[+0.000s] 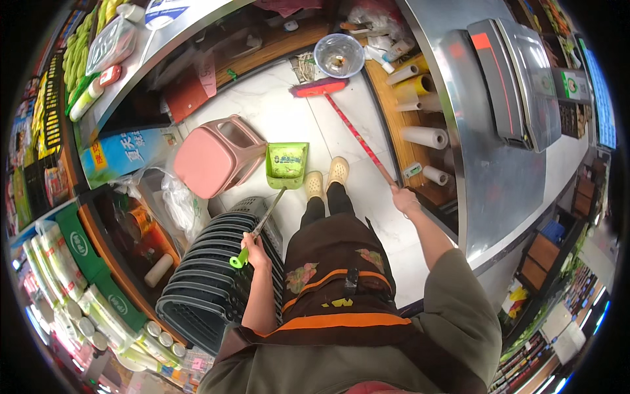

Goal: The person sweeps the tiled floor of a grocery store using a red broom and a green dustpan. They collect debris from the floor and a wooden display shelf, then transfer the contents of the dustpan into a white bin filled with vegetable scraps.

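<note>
My left hand (256, 250) grips the handle of a long-handled green plastic dustpan (287, 166), whose pan rests on the tiled floor just ahead of my feet. My right hand (406, 201) is closed around the red patterned handle of a broom (320, 88). The broom's red head lies on the floor farther ahead, its bristles beside a lined waste bin (339, 55) and a coil of pale cord (306, 68). The dustpan and the broom head are well apart. A pink plastic stool (211, 160) stands close to the dustpan's left side.
Stacked dark shopping baskets (206, 276) stand against my left side. A steel counter (497, 197) runs along the right, above a wooden shelf with plastic rolls (425, 137). Red boards (189, 96) lean under the counter at the front left. A plastic bag (182, 202) hangs near the stool.
</note>
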Motion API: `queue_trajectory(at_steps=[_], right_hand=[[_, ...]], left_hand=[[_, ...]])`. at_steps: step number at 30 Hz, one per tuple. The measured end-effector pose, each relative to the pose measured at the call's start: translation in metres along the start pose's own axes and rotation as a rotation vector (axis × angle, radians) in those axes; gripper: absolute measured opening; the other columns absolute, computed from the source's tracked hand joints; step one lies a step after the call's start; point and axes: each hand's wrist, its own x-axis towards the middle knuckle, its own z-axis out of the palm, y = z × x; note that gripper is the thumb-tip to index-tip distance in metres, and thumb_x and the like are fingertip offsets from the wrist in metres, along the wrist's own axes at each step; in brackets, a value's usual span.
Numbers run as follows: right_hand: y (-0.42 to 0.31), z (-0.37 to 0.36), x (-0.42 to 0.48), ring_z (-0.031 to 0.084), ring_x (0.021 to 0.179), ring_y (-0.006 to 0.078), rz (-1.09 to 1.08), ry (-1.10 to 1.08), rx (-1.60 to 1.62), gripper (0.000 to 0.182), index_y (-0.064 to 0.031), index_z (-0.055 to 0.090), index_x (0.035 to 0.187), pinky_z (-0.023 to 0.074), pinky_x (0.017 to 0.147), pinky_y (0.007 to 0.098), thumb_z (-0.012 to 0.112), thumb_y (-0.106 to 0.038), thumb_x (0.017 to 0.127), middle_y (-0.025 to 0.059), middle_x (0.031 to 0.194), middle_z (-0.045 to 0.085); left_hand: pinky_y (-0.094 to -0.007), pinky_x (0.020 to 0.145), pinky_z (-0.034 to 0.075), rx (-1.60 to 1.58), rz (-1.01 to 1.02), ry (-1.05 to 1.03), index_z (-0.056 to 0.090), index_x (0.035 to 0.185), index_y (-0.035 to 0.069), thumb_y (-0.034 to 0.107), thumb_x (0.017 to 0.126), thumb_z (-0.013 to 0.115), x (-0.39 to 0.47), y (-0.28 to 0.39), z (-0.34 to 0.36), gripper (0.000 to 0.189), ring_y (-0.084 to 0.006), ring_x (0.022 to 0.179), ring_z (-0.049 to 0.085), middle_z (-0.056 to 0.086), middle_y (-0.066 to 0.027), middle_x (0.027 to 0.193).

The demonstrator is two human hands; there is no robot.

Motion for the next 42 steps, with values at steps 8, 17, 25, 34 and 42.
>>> queue_trajectory(at_steps=[8,17,25,34,42], right_hand=[[0.128,0.081,-0.045,0.055,0.093,0.0404,0.19,-0.14,0.044,0.069,0.005,0.06,0.091,0.0434,0.079,0.0448,0.033,-0.057,0.083,0.0279,0.089,0.058],[0.188,0.046,-0.142,0.055,0.076,0.0441,0.105,-0.045,-0.031,0.052,0.003,0.058,0.071,0.0436,0.07,0.048,0.039,-0.043,0.086,0.0267,0.072,0.057],[0.18,0.112,-0.066,0.056,0.068,0.0369,0.072,-0.334,0.176,0.059,0.0019,0.055,0.081,0.0437,0.062,0.0419,0.035,-0.054,0.085,0.0206,0.067,0.056],[0.126,0.092,-0.034,0.052,0.091,0.0281,0.096,-0.412,0.572,0.039,-0.0007,0.053,0.107,0.0406,0.081,0.0346,0.045,-0.034,0.088,0.0185,0.098,0.057],[0.088,0.071,-0.037,0.05,0.072,0.0194,0.37,-0.343,0.659,0.039,-0.0014,0.052,0.09,0.0391,0.064,0.033,0.042,-0.039,0.088,0.0115,0.079,0.053]], left_hand=[[-0.0301,0.089,0.035,0.104,-0.072,0.041,0.042,0.116,0.008,0.039,0.085,0.053,0.011,-0.024,0.032,0.045,-0.0172,0.096,0.042,0.043,-0.0052,0.115],[-0.0403,0.085,0.045,-0.195,-0.855,-0.07,0.031,0.127,0.012,0.015,0.083,0.055,-0.006,-0.054,0.186,0.051,-0.0295,0.104,0.047,0.044,-0.0112,0.116],[-0.0348,0.074,0.047,0.797,-0.045,-0.547,0.034,0.129,0.017,0.02,0.081,0.057,0.163,-0.169,0.469,0.054,-0.0261,0.093,0.057,0.057,-0.0181,0.099],[-0.0394,0.09,0.04,1.3,0.531,-0.817,0.017,0.136,0.018,0.023,0.075,0.06,0.26,-0.264,0.653,0.074,-0.0376,0.103,0.051,0.054,-0.0225,0.109],[-0.0429,0.061,0.045,1.02,0.831,-0.548,0.058,0.093,0.006,0.014,0.077,0.061,0.242,-0.249,0.593,0.019,-0.0375,0.069,0.058,0.059,-0.0206,0.071]])
